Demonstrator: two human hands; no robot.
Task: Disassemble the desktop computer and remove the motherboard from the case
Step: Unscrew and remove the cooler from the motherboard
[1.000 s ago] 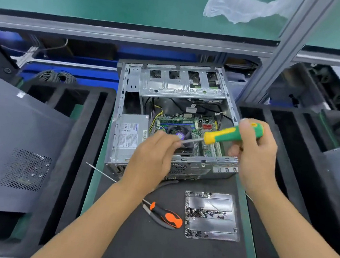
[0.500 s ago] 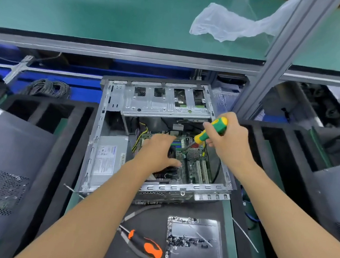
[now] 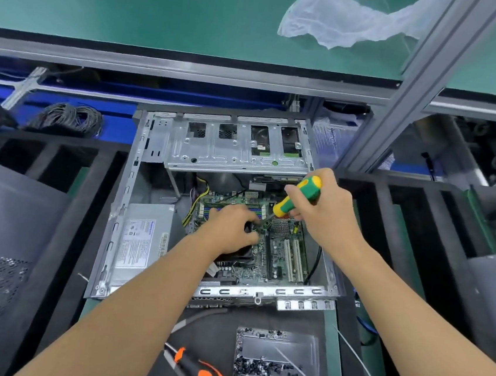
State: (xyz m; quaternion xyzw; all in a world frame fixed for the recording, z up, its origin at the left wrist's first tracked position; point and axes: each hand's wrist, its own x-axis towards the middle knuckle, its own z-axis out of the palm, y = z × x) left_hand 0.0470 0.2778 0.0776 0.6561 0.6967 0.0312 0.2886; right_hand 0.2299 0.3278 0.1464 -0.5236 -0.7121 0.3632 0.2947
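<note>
The open case (image 3: pixel 134 206) lies flat on the bench (image 3: pixel 288 320), the motherboard (image 3: pixel 276 252) still seated low inside it. That board looks stiff but fragile; I'd lift it by its bare edges, never the slots. The right hand (image 3: pixel 326 214) has its grip wrapped round the green-and-yellow screwdriver (image 3: pixel 297 197), tip angled down at the board. The left hand (image 3: pixel 230 232) rests curled over the cooler, apparently pinching something small; I cannot tell what.

Orange-handled pliers (image 3: pixel 202 373), tray of screws (image 3: pixel 275 368), coiled cable (image 3: pixel 67 118), plastic bag (image 3: pixel 343 26)
</note>
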